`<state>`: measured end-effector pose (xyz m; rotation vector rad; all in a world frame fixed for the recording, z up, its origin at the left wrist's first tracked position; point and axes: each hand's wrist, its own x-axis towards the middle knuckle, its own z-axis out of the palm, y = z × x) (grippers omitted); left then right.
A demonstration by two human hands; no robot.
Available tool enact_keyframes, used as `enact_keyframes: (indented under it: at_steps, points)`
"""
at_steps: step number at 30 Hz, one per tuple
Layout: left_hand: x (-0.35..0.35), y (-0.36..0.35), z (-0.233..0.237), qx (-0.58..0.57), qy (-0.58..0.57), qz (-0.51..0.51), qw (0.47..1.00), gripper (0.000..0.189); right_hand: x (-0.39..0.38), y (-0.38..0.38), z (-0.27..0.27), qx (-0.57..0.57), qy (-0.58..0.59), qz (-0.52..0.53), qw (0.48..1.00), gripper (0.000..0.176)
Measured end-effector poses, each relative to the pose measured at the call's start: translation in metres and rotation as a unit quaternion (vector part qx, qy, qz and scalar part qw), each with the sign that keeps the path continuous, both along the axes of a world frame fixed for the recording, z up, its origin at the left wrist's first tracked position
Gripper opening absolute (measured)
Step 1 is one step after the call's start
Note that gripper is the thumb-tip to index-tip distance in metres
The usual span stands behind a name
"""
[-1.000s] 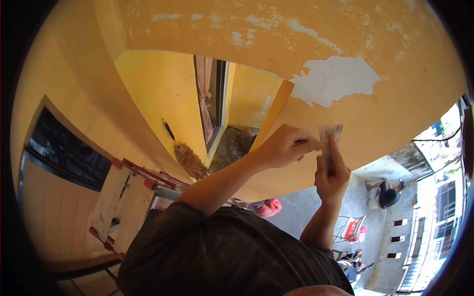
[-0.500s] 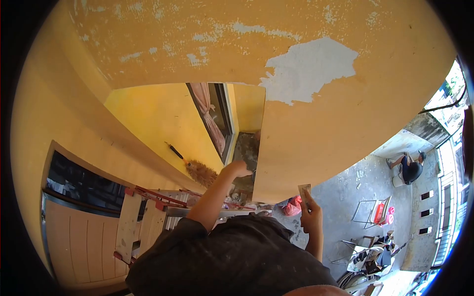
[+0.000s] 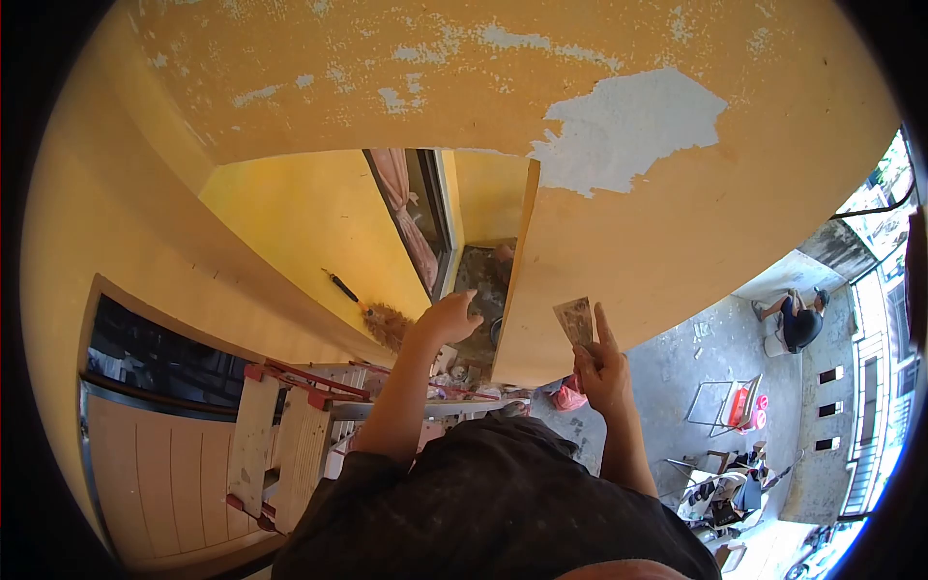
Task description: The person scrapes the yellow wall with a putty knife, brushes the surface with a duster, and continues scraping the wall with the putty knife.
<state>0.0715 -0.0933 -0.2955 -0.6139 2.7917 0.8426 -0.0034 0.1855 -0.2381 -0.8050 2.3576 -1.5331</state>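
We note: right hand (image 3: 604, 372) pinches scraper (image 3: 576, 319); left hand (image 3: 449, 317) spread, empty. One white patch (image 3: 628, 130) on wall (image 3: 677, 251) looks done; flaked spots (image 3: 406, 97) seemingly untreated.

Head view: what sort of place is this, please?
Probably the outside of a house under repair, seen from high up. The yellow wall carries a white patch, the right hand holds a flat scraper, and a concrete yard lies below.
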Motion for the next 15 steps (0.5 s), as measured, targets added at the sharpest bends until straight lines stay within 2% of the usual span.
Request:
enact_keyframes:
  at_steps: [1, 3, 4, 6, 7, 9, 10, 12, 15]
  points:
    - [0.003, 0.006, 0.016, 0.001, 0.001, -0.003, 1.0, 0.055, -0.002, -0.003, 0.008, -0.004, 0.022, 0.016, 1.0, 0.06]
    - [0.011, 0.02, 0.053, 0.11, 0.118, -0.01, 0.987, 0.052, -0.005, -0.011, 0.027, -0.007, 0.044, 0.028, 0.999, 0.063]
    - [0.012, 0.025, 0.063, 0.112, 0.117, -0.012, 0.987, 0.052, -0.007, -0.015, 0.037, -0.041, 0.065, 0.044, 0.996, 0.064]
    - [0.012, 0.038, 0.08, 0.281, 0.29, -0.063, 0.913, 0.044, -0.011, -0.022, 0.055, -0.072, 0.084, 0.059, 0.992, 0.064]
    - [0.011, 0.045, 0.09, 0.283, 0.289, -0.062, 0.912, 0.044, -0.014, -0.027, 0.062, -0.108, 0.085, 0.065, 0.988, 0.063]
    - [0.003, 0.06, 0.111, 0.432, 0.333, -0.034, 0.838, 0.034, -0.017, -0.037, 0.08, -0.141, 0.084, 0.072, 0.984, 0.062]
    - [0.001, 0.067, 0.124, 0.433, 0.332, -0.033, 0.837, 0.034, -0.017, -0.042, 0.091, -0.163, 0.079, 0.072, 0.981, 0.06]
    - [-0.006, 0.076, 0.144, 0.487, 0.38, -0.002, 0.787, 0.028, -0.015, -0.05, 0.106, -0.194, 0.08, 0.07, 0.975, 0.057]
    - [-0.019, 0.084, 0.148, 0.51, 0.412, 0.027, 0.755, 0.024, -0.018, -0.055, 0.112, -0.159, 0.132, 0.074, 0.976, 0.058]
